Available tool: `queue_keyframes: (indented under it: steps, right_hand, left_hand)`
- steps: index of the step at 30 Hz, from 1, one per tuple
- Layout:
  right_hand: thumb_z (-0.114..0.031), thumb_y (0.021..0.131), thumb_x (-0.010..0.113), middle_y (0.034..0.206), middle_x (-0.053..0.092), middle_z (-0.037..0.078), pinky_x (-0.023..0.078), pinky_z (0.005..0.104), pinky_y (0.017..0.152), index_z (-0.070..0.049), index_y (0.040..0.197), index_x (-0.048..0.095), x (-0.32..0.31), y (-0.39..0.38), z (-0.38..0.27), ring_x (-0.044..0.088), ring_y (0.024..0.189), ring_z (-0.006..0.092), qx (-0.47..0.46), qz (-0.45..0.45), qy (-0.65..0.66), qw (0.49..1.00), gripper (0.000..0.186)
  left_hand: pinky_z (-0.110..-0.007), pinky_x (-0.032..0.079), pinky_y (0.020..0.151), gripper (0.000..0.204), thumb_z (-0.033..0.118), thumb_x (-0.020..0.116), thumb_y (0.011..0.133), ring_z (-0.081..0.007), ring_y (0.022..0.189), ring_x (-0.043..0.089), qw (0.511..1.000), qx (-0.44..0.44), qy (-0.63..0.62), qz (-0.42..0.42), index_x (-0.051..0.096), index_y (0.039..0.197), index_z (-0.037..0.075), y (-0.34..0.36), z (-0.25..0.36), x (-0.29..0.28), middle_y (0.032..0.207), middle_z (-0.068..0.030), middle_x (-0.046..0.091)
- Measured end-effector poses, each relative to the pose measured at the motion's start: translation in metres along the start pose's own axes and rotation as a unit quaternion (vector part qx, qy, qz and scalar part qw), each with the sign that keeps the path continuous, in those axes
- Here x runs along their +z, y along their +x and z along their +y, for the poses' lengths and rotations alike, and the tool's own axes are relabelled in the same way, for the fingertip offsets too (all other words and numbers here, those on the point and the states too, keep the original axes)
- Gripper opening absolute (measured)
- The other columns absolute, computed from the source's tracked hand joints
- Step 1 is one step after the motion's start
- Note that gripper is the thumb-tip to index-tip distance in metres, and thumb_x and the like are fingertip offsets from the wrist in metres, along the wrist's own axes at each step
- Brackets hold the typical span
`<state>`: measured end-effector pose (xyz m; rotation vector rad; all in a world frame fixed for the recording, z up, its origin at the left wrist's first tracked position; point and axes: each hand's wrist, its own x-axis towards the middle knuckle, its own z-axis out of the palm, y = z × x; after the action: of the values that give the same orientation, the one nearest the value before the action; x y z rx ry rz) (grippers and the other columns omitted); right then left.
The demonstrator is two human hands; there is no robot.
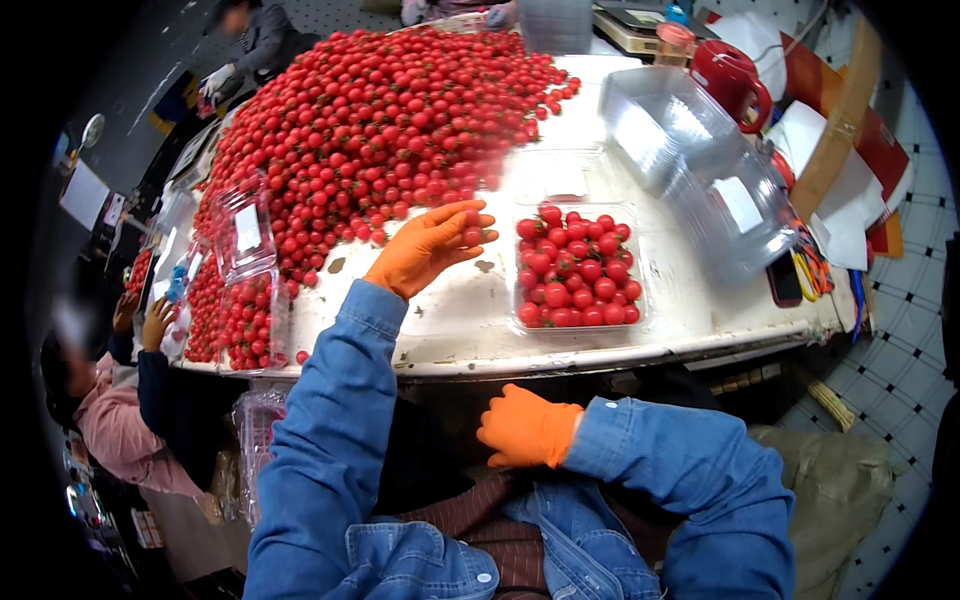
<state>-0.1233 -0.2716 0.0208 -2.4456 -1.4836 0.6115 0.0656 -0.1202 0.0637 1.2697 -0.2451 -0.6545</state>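
Observation:
My left hand, in an orange glove, holds a cherry tomato among its curled fingers, just right of the front of a large heap of red tomatoes. My right hand, also orange-gloved, is below the table's front edge, fingers bent and their inner side hidden. Right of my left hand, an open clear punnet holds many tomatoes, its lid lying back. Left of my left arm stands another open punnet partly filled with tomatoes.
Stacked clear containers lie on the white table's right, beside a red kettle, a phone and scissors. A co-worker in pink works at the left; another in grey is at the back left.

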Motion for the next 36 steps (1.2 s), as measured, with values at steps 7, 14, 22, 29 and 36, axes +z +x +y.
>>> queue_keyframes:
  steps: [7, 14, 22, 29, 36]
  right_hand:
    - [-0.045, 0.079, 0.064, 0.087, 0.066, 0.008, 0.043, 0.0389, 0.078, -0.009, 0.087, 0.069, 0.006, -0.002, 0.004, 0.061, 0.086, 0.0271, 0.024, 0.014, -0.005, 1.000, 0.037]
    - [-0.045, 0.079, 0.063, 0.087, 0.066, 0.008, 0.044, 0.0398, 0.077, -0.009, 0.087, 0.069, 0.006, -0.002, 0.004, 0.061, 0.086, 0.0276, 0.031, 0.026, -0.002, 0.999, 0.036]
    - [-0.018, 0.082, 0.055, 0.076, 0.060, 0.008, 0.047, 0.0392, 0.074, -0.009, 0.084, 0.059, -0.023, -0.006, 0.006, 0.061, 0.078, 0.0271, -0.119, 0.244, 0.019, 0.962, 0.010]
    - [-0.035, 0.091, 0.058, 0.098, 0.067, 0.017, 0.051, 0.0356, 0.075, -0.005, 0.105, 0.066, -0.097, -0.092, 0.136, 0.065, 0.084, 0.0338, 0.308, 0.610, 0.182, 0.707, 0.034]
    - [-0.045, 0.088, 0.062, 0.086, 0.065, 0.003, 0.048, 0.0254, 0.065, -0.008, 0.102, 0.067, -0.053, -0.104, 0.230, 0.061, 0.071, 0.0146, 0.377, 0.505, 0.529, 0.568, 0.040]
  left_hand:
    - [-0.032, 0.043, 0.098, 0.038, 0.006, 0.059, 0.092, -0.0196, 0.115, 0.056, 0.829, 0.352, 0.429, 0.068, 0.054, 0.130, 0.003, 0.038, -0.042, 0.071, 0.130, -0.0137, 0.056]
    - [-0.033, 0.031, 0.109, 0.035, 0.015, 0.050, 0.098, -0.0241, 0.130, 0.043, 0.860, 0.312, 0.403, 0.033, 0.052, 0.132, 0.005, 0.025, -0.033, 0.070, 0.138, -0.0134, 0.048]
    - [-0.032, 0.049, 0.078, 0.034, 0.026, 0.062, 0.091, -0.0226, 0.086, 0.062, 0.821, 0.190, 0.518, 0.143, 0.062, 0.111, -0.002, 0.009, -0.055, 0.010, 0.104, -0.0143, 0.064]
    - [-0.024, 0.047, 0.063, 0.038, 0.037, 0.055, 0.096, -0.0113, 0.070, 0.060, 0.950, -0.093, 0.295, 0.047, 0.066, 0.094, 0.000, -0.045, -0.044, 0.029, 0.077, -0.0031, 0.062]
    - [-0.022, 0.044, 0.049, 0.035, 0.036, 0.071, 0.084, -0.0122, 0.062, 0.059, 0.974, -0.164, 0.141, 0.069, 0.060, 0.087, 0.003, -0.047, -0.061, 0.058, 0.074, -0.0078, 0.062]
